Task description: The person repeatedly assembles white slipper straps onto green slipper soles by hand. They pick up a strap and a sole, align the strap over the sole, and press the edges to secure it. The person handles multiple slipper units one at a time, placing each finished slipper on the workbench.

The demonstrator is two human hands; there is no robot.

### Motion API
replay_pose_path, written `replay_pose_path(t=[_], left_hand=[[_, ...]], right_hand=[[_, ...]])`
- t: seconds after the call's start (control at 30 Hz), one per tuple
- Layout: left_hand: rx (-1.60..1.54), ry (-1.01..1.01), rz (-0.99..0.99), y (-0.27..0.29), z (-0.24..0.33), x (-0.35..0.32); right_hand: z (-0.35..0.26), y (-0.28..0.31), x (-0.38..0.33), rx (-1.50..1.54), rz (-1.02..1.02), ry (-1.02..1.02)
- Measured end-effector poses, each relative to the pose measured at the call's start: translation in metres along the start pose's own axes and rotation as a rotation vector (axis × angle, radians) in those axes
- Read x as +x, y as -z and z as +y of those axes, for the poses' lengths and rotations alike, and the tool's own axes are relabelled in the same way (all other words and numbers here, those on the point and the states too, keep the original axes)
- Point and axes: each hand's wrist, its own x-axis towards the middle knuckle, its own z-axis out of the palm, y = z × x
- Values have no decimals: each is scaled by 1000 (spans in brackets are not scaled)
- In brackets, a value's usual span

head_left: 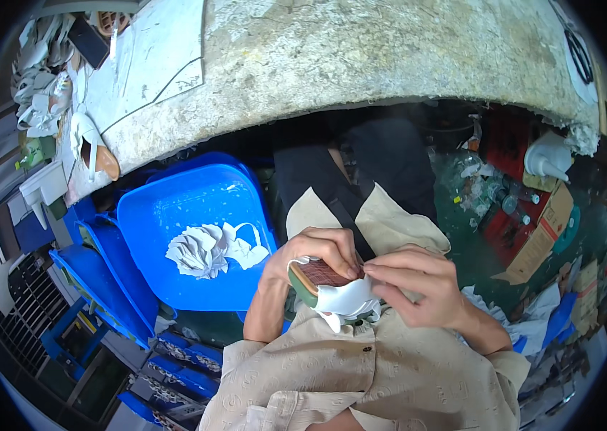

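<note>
A shoe last (301,289) with a green body lies sole up in front of my shirt. Over its sole is a reddish-brown insole (326,274), and a white shoe upper (347,299) wraps the end nearer my right side. My left hand (314,249) is closed round the far side of the last, its fingertips pressing on the insole. With thumb and fingers brought together, my right hand (418,281) grips the edge of the white upper. The exact pinch is partly hidden behind its fingers.
A blue plastic seat (145,215) at my left carries a pile of white upper pieces (203,251). Ahead runs a worn workbench (361,57), with a white shoe (88,144) on its left edge. Plastic bottles (510,202) and a cardboard box (539,233) lie at right.
</note>
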Motion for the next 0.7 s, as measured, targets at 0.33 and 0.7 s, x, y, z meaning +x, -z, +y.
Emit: replay_pose_path(t=[0.33, 0.7], left_hand=[[2, 15, -49, 6, -11, -5], [-13, 69, -25, 7, -8, -2]], right_hand=[[-21, -18, 0, -199, 54, 121], [-18, -16, 6, -177, 72, 108]])
